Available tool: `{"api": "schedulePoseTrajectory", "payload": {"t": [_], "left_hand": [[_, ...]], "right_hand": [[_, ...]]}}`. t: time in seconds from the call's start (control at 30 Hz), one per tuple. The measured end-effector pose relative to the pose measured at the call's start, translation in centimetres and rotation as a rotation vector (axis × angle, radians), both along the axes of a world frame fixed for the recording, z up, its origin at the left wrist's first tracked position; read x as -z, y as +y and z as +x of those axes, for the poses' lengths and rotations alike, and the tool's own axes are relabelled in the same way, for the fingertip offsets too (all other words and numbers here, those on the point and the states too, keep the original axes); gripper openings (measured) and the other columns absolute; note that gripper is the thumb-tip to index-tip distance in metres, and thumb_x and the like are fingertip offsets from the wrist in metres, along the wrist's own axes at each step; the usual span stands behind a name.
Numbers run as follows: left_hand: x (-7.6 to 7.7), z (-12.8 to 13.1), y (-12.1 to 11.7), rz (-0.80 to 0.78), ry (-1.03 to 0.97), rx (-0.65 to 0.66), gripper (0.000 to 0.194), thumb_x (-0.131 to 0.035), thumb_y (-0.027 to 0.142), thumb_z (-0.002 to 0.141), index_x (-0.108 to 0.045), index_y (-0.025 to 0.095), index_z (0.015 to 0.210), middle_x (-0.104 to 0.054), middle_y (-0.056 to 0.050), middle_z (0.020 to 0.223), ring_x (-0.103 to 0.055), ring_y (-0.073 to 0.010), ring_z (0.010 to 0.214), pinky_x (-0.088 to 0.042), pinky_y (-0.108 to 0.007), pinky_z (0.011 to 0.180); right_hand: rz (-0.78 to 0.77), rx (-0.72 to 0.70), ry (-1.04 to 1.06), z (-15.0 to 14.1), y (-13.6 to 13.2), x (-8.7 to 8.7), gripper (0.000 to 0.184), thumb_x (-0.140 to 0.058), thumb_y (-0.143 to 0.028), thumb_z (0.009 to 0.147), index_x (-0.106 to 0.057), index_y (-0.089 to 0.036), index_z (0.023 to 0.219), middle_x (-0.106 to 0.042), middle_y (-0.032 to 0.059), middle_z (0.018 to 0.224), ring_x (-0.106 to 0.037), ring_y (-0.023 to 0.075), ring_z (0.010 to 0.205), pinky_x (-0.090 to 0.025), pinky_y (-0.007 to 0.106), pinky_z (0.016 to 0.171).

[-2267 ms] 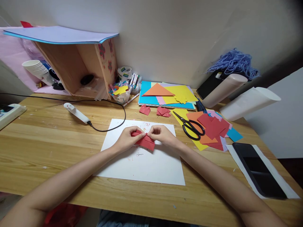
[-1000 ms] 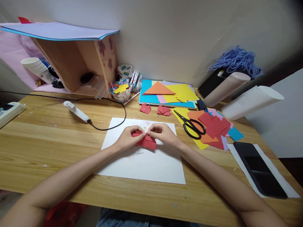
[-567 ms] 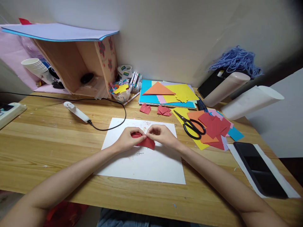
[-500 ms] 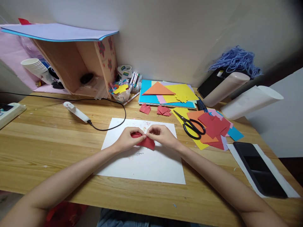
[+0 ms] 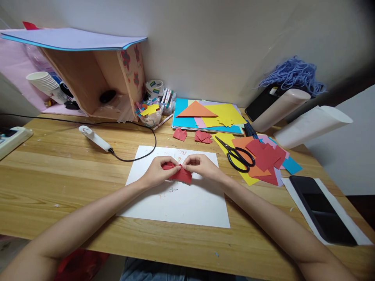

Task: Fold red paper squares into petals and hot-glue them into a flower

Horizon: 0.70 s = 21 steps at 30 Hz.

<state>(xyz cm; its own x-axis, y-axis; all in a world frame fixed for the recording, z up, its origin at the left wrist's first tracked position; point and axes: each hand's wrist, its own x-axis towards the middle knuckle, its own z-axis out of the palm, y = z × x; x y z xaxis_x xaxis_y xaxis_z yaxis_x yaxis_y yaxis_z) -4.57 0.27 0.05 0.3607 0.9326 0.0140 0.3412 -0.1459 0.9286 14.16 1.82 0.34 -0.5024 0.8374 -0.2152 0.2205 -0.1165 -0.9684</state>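
Observation:
A folded piece of red paper is held between my two hands above a white sheet with small coloured marks. My left hand pinches its left part between thumb and fingers. My right hand pinches the upper right edge, close to the left thumb tip. The fingers hide part of the folds. Just beyond the sheet lie two small folded red paper pieces, one on the left and a more layered one on the right.
Black-handled scissors rest on coloured paper scraps to the right. A phone lies on white tissue at the far right. Behind stand a cardboard box, a tub of scraps and stacked paper. A cable crosses the left side.
My right hand has shifted slightly right, away from the left thumb, and a small pointed top of the red paper now shows between them. My left hand stays nearly still.

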Motion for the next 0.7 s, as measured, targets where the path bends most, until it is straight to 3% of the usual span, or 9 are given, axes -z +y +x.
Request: {"api": "schedulePoseTrajectory", "payload": {"t": [0.2,0.43,0.7], "left_hand": [[-0.11,-0.02,-0.01,0.000,-0.011,-0.019,0.020,-0.057,0.032,0.073,-0.064,0.013,0.071,-0.065,-0.004,0.071,-0.054,-0.0140,0.066,-0.040,-0.023,0.062],[0.07,0.03,0.15,-0.011,-0.037,-0.037,0.024,-0.055,0.036,0.075,-0.065,0.014,0.073,-0.065,-0.004,0.074,-0.055,-0.0152,0.069,-0.041,-0.026,0.066],[0.15,0.05,0.20,-0.042,-0.037,-0.028,0.028,-0.054,0.039,0.076,-0.064,0.013,0.072,-0.064,-0.005,0.072,-0.054,-0.0152,0.066,-0.041,-0.026,0.063]], "right_hand": [[-0.009,-0.012,-0.026,0.01,0.14,-0.06,0.009,-0.058,-0.023,0.068,-0.061,-0.015,0.069,-0.059,0.0011,0.068,-0.053,0.0112,0.063,-0.041,0.024,0.061],[0.070,0.074,-0.046,-0.20,-0.26,-0.22,0.009,-0.058,-0.023,0.068,-0.059,-0.014,0.067,-0.058,0.0008,0.067,-0.052,0.0113,0.064,-0.040,0.023,0.060],[0.117,0.081,0.007,-0.33,-0.15,0.08,0.018,-0.060,-0.033,0.071,-0.058,-0.015,0.073,-0.059,0.0021,0.074,-0.053,0.0123,0.068,-0.043,0.025,0.063]]}}
